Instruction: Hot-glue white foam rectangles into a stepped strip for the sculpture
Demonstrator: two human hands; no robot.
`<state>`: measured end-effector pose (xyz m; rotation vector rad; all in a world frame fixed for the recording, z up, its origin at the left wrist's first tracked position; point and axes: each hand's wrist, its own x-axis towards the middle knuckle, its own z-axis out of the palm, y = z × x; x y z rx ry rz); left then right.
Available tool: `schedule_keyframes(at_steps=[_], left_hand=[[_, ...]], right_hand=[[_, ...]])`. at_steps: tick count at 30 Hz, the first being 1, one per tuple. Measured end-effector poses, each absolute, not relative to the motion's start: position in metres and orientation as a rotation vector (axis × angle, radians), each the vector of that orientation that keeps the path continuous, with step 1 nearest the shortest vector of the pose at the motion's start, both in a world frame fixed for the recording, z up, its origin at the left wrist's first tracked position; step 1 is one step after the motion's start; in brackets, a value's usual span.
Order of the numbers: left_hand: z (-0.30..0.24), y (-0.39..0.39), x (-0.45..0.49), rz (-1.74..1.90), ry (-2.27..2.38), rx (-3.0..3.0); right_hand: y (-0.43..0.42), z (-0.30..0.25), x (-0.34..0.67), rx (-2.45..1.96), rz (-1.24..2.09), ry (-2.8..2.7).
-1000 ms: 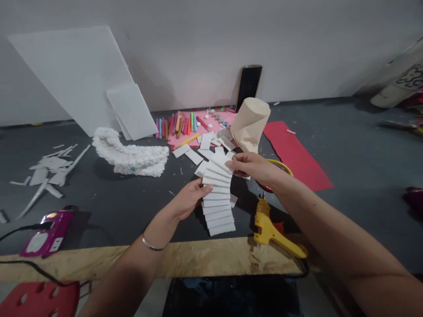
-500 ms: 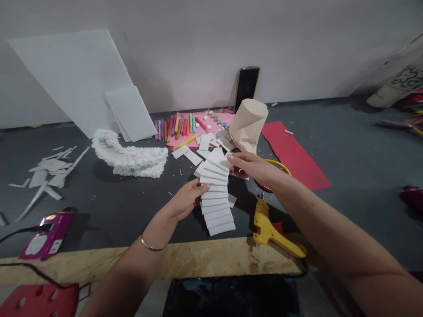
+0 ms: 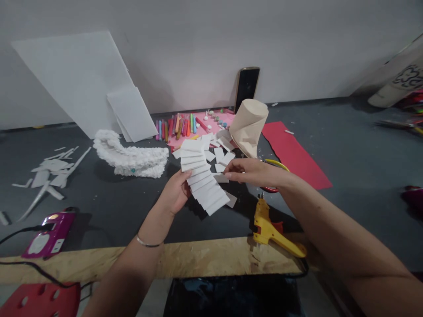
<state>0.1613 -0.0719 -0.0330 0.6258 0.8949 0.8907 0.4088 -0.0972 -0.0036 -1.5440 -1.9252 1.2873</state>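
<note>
My left hand [image 3: 176, 189] grips a curved strip of overlapping white rectangles [image 3: 201, 176] by its left edge, thumb on top. The strip is tilted above the dark table, and its layers step down towards me. At its right, my right hand [image 3: 244, 171] has its fingertips pinched at the end of a small white rectangular piece [image 3: 220, 178], low over the table. Several loose white pieces [image 3: 219, 155] lie just beyond. A yellow glue gun [image 3: 269, 229] rests below my right wrist, and yellow-and-red scissors handles [image 3: 277, 164] show partly behind that hand.
A bumpy white curved form [image 3: 132, 160] lies left of the strip, with white scraps [image 3: 53, 169] farther left. Behind are crayons [image 3: 180, 125], a beige cone-like form [image 3: 249, 123], a phone [image 3: 247, 86] and red paper [image 3: 294, 154]. A purple corded box [image 3: 49, 233] sits front left.
My left hand has swung the strip leftward and tilted it. My right hand has let go of the strip's upper end and moved slightly down to a loose white piece.
</note>
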Motion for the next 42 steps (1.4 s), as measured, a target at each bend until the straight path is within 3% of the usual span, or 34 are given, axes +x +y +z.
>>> schedule_keyframes(at_steps=[9, 42], left_hand=[[-0.033, -0.071, 0.162, 0.971, 0.814, 0.592], [-0.034, -0.083, 0.170, 0.853, 0.815, 0.680]], right_hand=[[-0.106, 0.001, 0.397, -1.529, 1.243, -2.289], [-0.104, -0.003, 0.394, -1.556, 1.213, -2.126]])
